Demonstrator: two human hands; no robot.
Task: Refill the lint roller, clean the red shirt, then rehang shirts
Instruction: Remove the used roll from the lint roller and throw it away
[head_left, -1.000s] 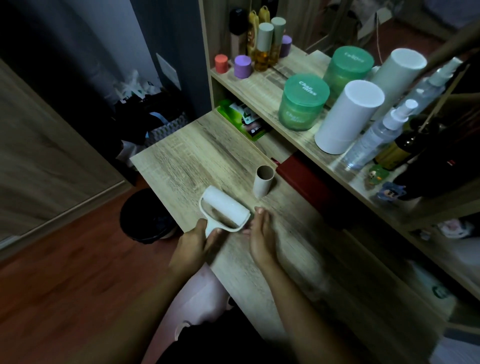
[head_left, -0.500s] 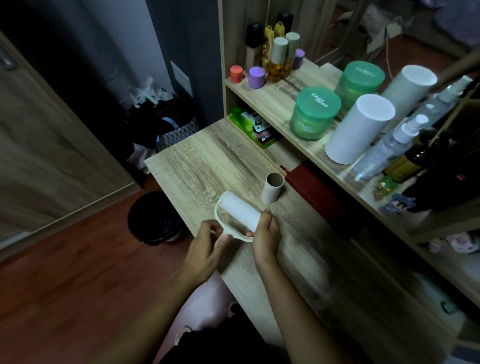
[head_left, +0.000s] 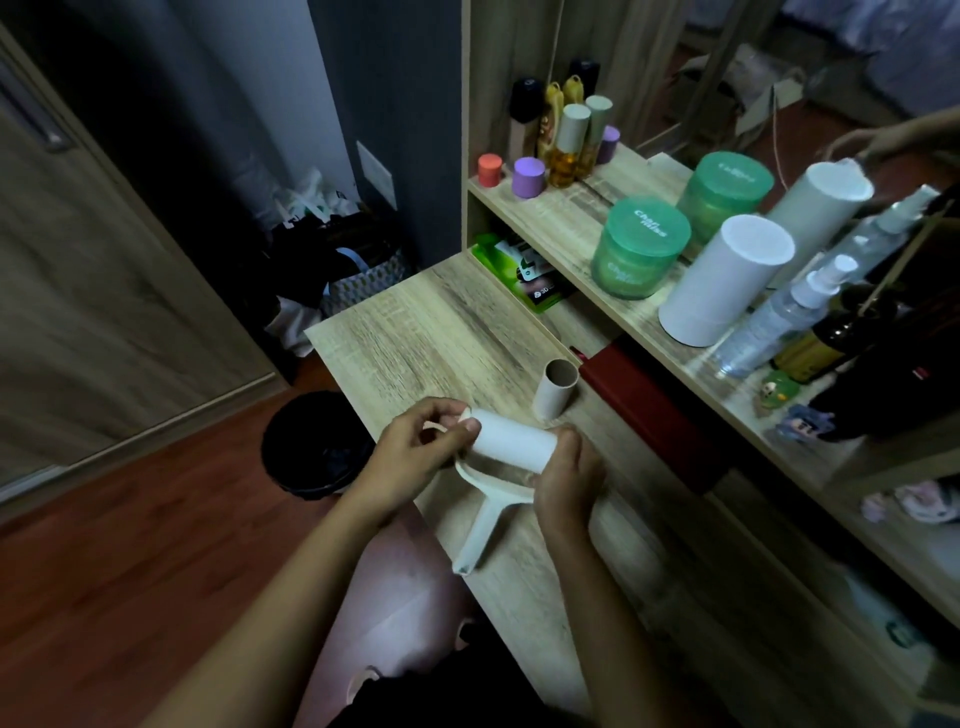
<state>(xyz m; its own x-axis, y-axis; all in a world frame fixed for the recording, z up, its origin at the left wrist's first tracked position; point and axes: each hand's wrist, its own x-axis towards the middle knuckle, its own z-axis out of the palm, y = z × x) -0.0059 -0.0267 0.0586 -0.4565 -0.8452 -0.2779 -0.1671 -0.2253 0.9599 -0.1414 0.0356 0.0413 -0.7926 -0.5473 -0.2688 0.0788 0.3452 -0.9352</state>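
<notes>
Lint roller (head_left: 511, 447) over desk (head_left: 441, 338): L hand (head_left: 405, 462) pinches one roll end, R hand (head_left: 566, 478) grips other end.

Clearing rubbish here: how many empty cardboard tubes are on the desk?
1. The empty cardboard tube stands upright on the desk, just beyond the lint roller that the left hand and right hand grip. Others may be hidden in the bin.

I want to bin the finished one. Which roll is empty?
The cardboard tube standing upright on the desk: you can see down its hollow middle. The white roll is fat and lying sideways.
</notes>
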